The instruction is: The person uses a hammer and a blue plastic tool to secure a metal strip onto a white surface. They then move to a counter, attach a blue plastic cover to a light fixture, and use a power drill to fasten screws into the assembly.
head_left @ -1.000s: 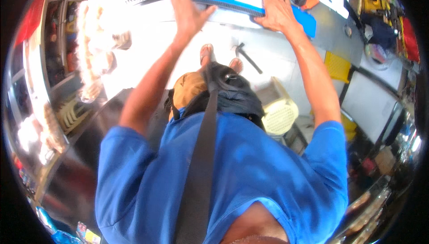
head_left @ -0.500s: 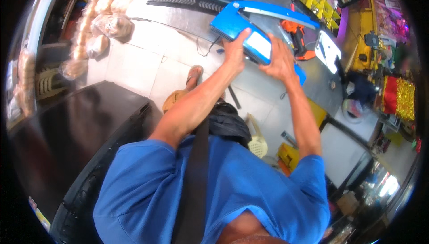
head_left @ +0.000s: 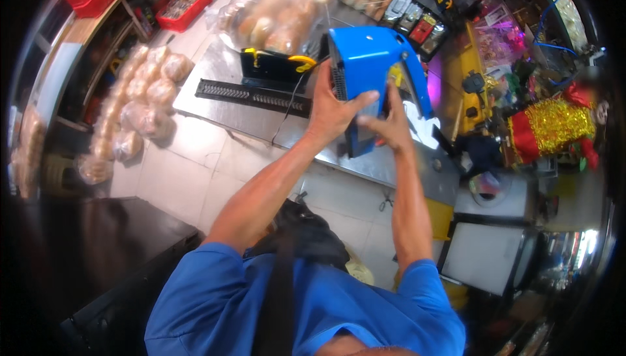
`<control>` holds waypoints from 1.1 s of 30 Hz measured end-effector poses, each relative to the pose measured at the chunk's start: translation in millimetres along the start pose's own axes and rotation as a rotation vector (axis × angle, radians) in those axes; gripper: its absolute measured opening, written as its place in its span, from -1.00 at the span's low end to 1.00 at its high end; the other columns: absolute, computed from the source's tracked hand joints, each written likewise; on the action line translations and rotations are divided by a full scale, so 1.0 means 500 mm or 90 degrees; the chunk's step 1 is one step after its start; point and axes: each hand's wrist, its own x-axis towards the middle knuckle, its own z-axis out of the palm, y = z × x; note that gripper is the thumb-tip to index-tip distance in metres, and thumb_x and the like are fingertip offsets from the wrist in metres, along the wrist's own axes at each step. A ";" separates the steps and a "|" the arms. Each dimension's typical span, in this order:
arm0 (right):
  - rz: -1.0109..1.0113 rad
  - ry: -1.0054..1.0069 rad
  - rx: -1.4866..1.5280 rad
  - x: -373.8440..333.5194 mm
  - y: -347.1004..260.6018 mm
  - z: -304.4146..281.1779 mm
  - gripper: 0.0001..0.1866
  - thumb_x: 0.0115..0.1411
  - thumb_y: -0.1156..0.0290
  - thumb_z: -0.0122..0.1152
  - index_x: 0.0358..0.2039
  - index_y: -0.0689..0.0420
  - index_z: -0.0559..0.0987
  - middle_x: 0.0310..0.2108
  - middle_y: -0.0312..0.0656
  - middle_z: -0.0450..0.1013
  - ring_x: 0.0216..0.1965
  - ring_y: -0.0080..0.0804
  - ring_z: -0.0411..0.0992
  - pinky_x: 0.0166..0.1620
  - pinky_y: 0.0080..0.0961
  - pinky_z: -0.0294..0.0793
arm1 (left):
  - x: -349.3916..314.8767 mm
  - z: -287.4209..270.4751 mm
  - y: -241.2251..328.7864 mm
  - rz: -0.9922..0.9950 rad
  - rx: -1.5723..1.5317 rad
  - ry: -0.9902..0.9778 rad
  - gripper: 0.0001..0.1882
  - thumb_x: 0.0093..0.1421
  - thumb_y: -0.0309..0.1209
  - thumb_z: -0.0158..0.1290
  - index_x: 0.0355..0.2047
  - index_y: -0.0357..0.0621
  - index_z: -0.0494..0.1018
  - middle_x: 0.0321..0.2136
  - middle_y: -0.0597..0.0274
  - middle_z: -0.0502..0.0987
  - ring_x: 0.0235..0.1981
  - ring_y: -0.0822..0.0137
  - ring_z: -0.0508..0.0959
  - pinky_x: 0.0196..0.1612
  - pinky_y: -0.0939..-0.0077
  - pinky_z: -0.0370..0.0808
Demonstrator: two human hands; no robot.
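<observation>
Left hand (head_left: 334, 109): clasping blue device (head_left: 368, 62) at left, thumb across its front.
Right hand (head_left: 391, 120): pinching its right edge.
Bench (head_left: 218, 66): beneath blue device.
Turn: crosswise a second ago, now lengthwise; apparently mid-handling, not set down.

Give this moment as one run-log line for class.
left hand: gripping blue housing | right hand: gripping blue housing | blue housing: held over metal table | black patterned strip: on metal table

One fisheye view looks steeply down from the wearer's head, with the blue shirt (head_left: 326, 297) nearest, along the lower edge. It faces ahead past the left hand (head_left: 330, 111) and right hand (head_left: 394, 124), taking in the metal table (head_left: 215, 69) beneath them
</observation>
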 end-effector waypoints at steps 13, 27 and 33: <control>-0.143 0.320 0.195 -0.006 0.037 0.011 -0.12 -0.09 -0.29 0.48 -0.08 0.30 0.56 -0.22 -0.20 0.54 -0.17 -0.44 0.48 -0.12 -0.48 0.47 | -0.005 0.012 -0.029 -0.069 0.182 -0.147 0.20 -0.37 0.12 0.56 0.20 -0.23 0.25 0.08 0.10 0.38 0.12 0.29 0.44 0.09 0.32 0.49; -0.180 0.408 0.125 -0.017 0.044 0.017 -0.01 -0.14 -0.40 0.46 -0.07 0.33 0.50 -0.28 -0.27 0.49 -0.29 -0.53 0.45 -0.27 -0.60 0.45 | -0.024 0.013 -0.076 0.057 0.216 -0.133 0.18 -0.08 0.55 0.10 0.22 -0.25 0.25 0.05 0.07 0.28 0.11 0.21 0.37 0.10 0.23 0.40; -0.195 0.366 0.096 -0.021 0.071 -0.022 0.02 -0.07 -0.37 0.43 0.06 0.33 0.41 -0.12 -0.18 0.45 -0.12 -0.40 0.45 -0.11 -0.43 0.50 | -0.005 0.017 -0.066 0.056 0.124 -0.155 0.00 0.02 0.34 0.23 0.13 -0.33 0.33 0.00 -0.02 0.39 0.02 0.16 0.46 0.05 0.25 0.46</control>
